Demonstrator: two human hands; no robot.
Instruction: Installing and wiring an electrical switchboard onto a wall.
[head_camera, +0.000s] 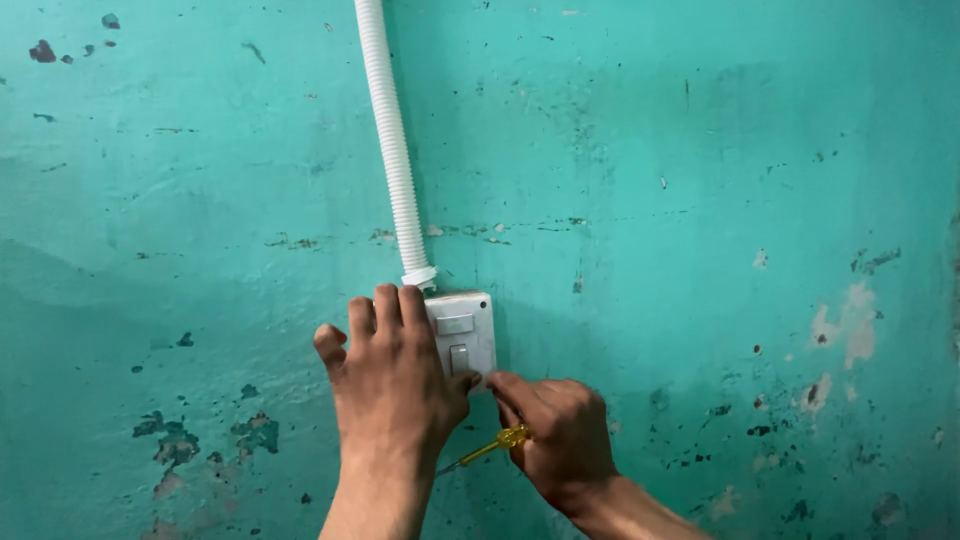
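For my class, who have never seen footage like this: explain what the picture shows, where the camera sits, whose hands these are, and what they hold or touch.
There is one picture, taken by a camera worn on a person's head, looking at their own two bare hands against a wall painted turquoise and chipped in places. A white ribbed tube runs down the wall into a white switch box. The left hand lies flat over the left side of the box, fingers spread upward. The right hand, just below the box, is closed around a small screwdriver with a yellow handle, whose thin metal shaft points down-left toward the left wrist.
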